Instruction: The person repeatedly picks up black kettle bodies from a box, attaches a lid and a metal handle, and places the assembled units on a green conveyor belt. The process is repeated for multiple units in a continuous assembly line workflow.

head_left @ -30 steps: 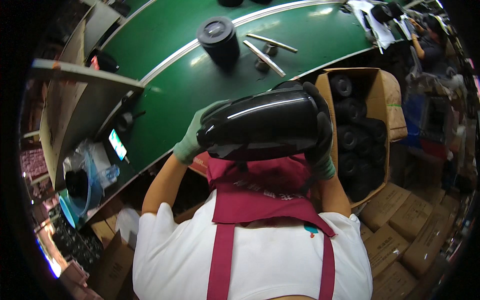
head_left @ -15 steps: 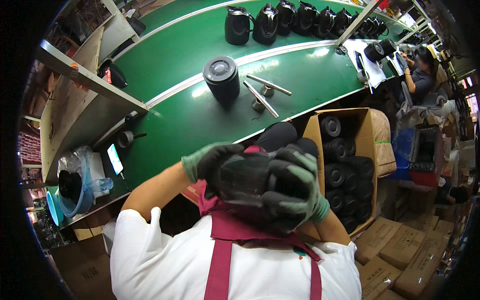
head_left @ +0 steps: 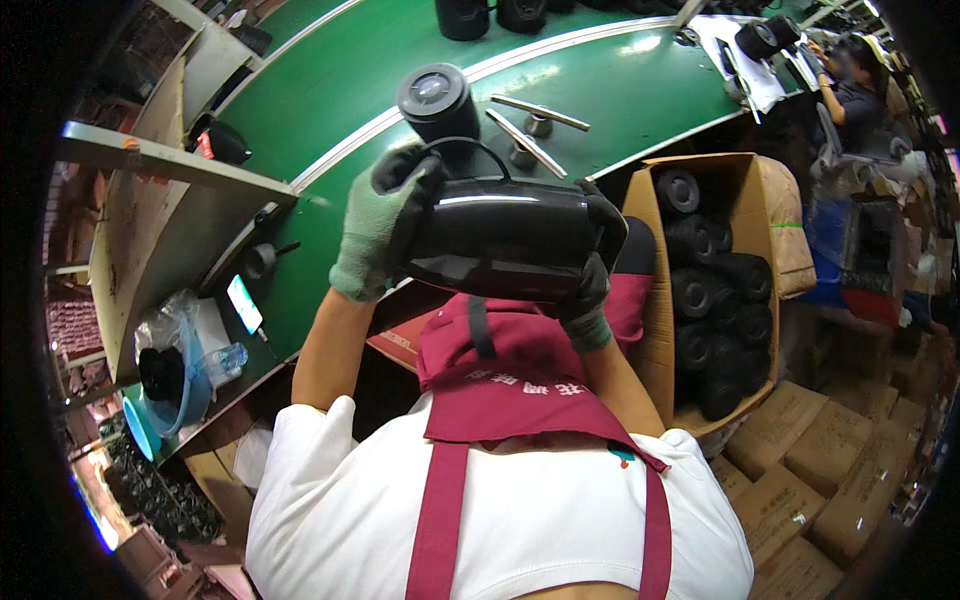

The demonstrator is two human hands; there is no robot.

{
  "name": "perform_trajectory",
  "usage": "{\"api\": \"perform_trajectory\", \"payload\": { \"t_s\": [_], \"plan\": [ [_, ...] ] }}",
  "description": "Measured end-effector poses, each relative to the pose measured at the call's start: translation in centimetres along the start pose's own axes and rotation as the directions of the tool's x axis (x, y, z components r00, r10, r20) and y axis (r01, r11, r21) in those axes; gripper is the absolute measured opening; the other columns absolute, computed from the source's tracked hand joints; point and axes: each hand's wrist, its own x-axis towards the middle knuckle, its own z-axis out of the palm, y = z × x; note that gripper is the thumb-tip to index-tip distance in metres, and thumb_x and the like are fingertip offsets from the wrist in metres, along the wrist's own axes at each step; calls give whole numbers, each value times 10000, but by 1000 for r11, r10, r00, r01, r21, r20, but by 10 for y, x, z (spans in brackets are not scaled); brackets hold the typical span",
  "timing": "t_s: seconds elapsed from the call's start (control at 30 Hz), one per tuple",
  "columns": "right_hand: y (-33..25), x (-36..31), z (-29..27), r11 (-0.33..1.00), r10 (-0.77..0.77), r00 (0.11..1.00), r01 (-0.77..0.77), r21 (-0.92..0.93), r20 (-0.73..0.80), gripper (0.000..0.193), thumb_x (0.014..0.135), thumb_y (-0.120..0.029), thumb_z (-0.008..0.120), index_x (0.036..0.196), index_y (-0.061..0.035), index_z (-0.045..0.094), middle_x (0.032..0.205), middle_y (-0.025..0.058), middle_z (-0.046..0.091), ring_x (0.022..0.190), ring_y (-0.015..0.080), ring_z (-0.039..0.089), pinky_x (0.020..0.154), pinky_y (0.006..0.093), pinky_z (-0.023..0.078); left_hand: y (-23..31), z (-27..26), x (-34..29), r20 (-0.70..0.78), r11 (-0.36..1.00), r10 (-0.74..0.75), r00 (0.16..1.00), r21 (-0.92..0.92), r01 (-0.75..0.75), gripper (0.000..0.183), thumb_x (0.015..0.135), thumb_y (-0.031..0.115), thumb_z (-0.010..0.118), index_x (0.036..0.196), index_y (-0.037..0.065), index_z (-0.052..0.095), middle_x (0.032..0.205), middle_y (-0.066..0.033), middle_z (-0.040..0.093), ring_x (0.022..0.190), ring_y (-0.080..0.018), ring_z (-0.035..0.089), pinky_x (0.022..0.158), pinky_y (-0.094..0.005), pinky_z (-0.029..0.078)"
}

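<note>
A glossy black jug [head_left: 505,238] lies on its side in the air in front of my apron, its looped handle pointing away from me. My left hand [head_left: 380,222], in a grey-green and black glove, is wrapped round one end of it. Round the other end closes my right hand [head_left: 594,275], gloved alike; its fingers are partly hidden behind the jug. Just beyond, a black lidded cylinder [head_left: 437,102] stands on the green bench [head_left: 330,235]. Two T-shaped metal tools [head_left: 540,125] with bar handles sit to its right.
An open carton [head_left: 650,300] at my right holds several black cylinders. More jugs [head_left: 462,18] stand along the far bench. At the left are a lit phone [head_left: 244,303] and a blue basin [head_left: 193,380]. Sealed cartons [head_left: 780,500] are stacked lower right; a co-worker [head_left: 860,95] sits far right.
The jug has moved up and away from my chest and now lies level between both hands, its handle showing. My view has tipped down, so the far jugs are mostly cut off.
</note>
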Motion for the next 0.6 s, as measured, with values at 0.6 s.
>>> {"api": "perform_trajectory", "payload": {
  "t_s": [0.6],
  "plan": [
    [-100,107,-6,647,141,907,-387,657,396,489,966,-229,561,1398,-13,484,1421,142,480,1342,254,437,1097,379,360,-192,-74,-46,764,711,93,638,398,-580,415,1049,160,354,1423,-3,429,1444,-141,490,1289,-238,508,1123,-376,390]
  ]
}}
